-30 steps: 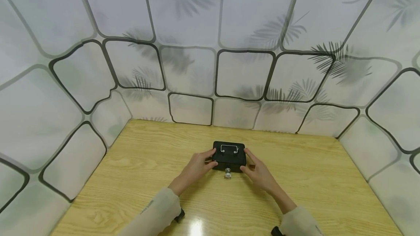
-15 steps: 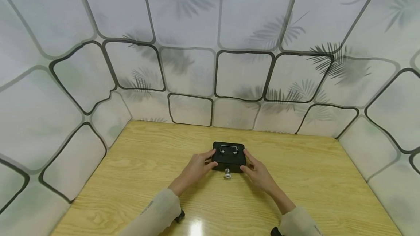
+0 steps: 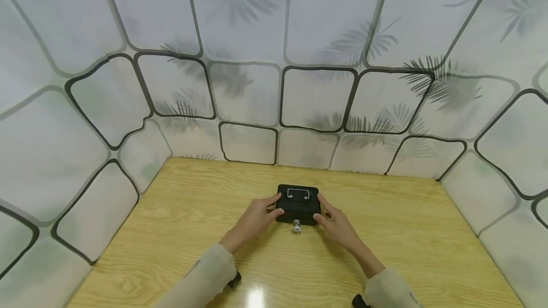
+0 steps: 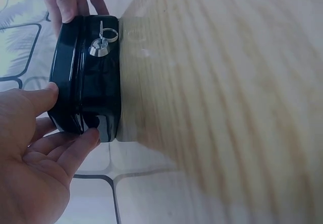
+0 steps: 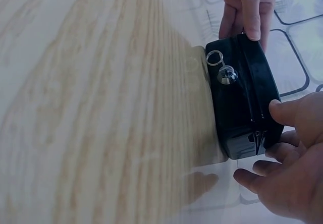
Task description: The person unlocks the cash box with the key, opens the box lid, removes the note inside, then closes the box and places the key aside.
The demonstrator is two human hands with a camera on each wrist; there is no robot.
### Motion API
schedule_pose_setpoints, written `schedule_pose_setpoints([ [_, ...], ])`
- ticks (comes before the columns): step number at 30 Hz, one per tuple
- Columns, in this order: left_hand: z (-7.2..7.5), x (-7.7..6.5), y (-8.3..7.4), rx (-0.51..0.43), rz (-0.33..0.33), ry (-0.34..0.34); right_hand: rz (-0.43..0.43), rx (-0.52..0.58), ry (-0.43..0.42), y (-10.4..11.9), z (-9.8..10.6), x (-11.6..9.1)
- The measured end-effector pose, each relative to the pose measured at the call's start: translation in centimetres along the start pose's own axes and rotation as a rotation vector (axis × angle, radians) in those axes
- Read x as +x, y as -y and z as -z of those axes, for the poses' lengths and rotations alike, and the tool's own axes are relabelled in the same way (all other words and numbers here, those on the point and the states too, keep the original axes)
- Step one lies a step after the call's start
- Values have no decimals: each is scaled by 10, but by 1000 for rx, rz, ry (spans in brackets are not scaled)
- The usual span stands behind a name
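Note:
A small black cash box with a wire handle on its lid rests on the wooden table, lid down against its base. From the front lock juts a silver key; its ring shows in the left wrist view. My left hand grips the left end, thumb near the front corner and fingers along the side. At the opposite end my right hand holds on likewise, its thumb touching the lid edge in the right wrist view. Some fingertips are hidden by the box.
The wood-grain table reaches back to a wall covering printed with outlined blocks and fern leaves. More of that covering stands at left and right. Black straps show at the sleeve cuffs.

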State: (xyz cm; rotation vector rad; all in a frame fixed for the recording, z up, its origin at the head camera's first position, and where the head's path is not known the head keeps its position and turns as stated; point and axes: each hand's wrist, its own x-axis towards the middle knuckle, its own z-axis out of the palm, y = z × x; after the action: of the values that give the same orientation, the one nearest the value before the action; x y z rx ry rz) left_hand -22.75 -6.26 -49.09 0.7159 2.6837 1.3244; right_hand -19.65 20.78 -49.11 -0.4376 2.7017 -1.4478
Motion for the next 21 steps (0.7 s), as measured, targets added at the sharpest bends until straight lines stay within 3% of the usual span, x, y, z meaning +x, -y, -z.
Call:
schedule_pose_setpoints([
  [9,4,3,-2,6,-11,-12,-22,-49,-30,7,3,2],
  [21,11,13,-8,33,36,-30,-40,-46,-51,12,12,7],
])
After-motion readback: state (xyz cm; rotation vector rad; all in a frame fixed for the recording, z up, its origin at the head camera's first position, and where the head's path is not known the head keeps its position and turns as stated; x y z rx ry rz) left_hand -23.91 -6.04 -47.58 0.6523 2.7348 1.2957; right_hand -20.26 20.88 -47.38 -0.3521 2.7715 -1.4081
